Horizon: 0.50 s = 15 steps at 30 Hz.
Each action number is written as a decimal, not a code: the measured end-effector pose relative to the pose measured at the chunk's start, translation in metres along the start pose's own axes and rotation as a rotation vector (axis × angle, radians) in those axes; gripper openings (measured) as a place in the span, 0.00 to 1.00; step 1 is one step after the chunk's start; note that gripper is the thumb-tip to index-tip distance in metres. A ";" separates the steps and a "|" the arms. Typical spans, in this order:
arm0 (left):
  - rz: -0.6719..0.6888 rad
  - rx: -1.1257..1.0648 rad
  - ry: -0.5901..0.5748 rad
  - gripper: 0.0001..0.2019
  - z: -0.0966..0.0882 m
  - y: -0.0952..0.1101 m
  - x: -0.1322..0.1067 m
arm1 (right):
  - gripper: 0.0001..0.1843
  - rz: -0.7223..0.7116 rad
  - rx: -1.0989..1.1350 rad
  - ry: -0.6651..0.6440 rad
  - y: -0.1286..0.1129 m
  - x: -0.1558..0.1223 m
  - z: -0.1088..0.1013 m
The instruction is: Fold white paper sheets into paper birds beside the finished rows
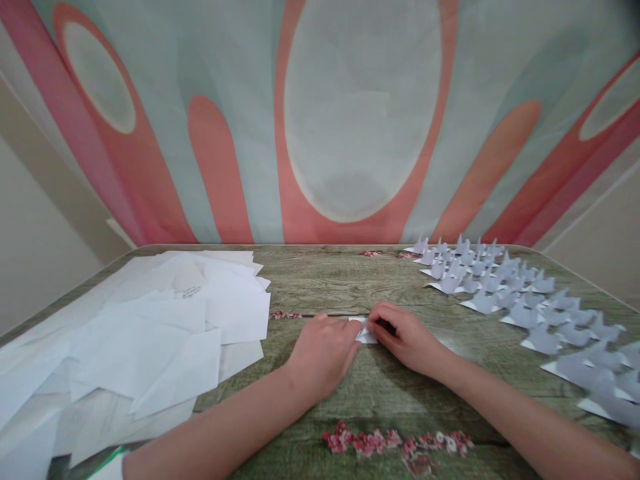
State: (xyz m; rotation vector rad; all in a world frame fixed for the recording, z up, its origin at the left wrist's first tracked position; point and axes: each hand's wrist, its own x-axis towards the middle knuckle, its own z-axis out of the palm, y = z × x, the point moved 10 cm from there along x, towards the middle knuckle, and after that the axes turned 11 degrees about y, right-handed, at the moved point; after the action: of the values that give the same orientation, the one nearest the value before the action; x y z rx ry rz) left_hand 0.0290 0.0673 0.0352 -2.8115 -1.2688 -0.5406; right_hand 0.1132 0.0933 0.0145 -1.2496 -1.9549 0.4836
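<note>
A small piece of folded white paper [369, 337] lies on the wood-patterned table between my two hands. My left hand [323, 350] presses its fingertips onto the left side of the paper, with the fingers held together. From the other side, my right hand [406, 339] pinches the paper's right part between thumb and fingers. My fingers cover much of the paper, so its exact folds cannot be made out.
Loose white paper sheets [165, 327] lie in an overlapping heap on the left. Rows of folded white paper birds [523, 310] stand along the right side. The table [320, 283] has a pink flower print [380, 441]. Behind it hangs a patterned cloth [365, 120].
</note>
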 end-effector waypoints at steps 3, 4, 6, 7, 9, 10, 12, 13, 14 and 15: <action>0.086 0.070 -0.025 0.12 0.002 0.013 -0.007 | 0.06 0.007 -0.033 0.013 0.002 0.001 0.000; 0.107 0.086 -0.032 0.14 0.003 0.016 -0.010 | 0.06 0.011 -0.046 0.015 0.002 0.001 0.000; 0.116 0.112 -0.031 0.16 0.005 0.019 -0.015 | 0.06 0.020 -0.070 0.017 0.004 0.001 0.000; 0.111 0.115 -0.033 0.17 0.006 0.019 -0.018 | 0.06 0.023 -0.079 0.016 0.004 0.001 0.001; 0.104 0.109 -0.047 0.17 0.009 0.019 -0.021 | 0.06 0.027 -0.095 0.015 0.004 0.001 0.001; 0.104 0.103 -0.056 0.17 0.010 0.019 -0.022 | 0.06 0.027 -0.103 0.017 0.004 0.001 0.002; 0.111 0.096 -0.065 0.18 0.010 0.019 -0.023 | 0.06 0.029 -0.116 0.026 0.005 0.001 0.001; 0.113 0.096 -0.063 0.19 0.010 0.019 -0.023 | 0.06 0.030 -0.123 0.029 0.005 0.001 0.001; 0.115 0.097 -0.062 0.19 0.010 0.019 -0.023 | 0.06 0.030 -0.129 0.031 0.005 0.000 0.002; 0.117 0.100 -0.062 0.20 0.009 0.019 -0.022 | 0.06 0.031 -0.135 0.034 0.005 0.000 0.002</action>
State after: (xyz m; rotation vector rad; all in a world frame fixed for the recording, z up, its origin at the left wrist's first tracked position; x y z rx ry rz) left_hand 0.0325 0.0395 0.0219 -2.8167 -1.0990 -0.3781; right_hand 0.1151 0.0960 0.0103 -1.3655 -1.9687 0.3483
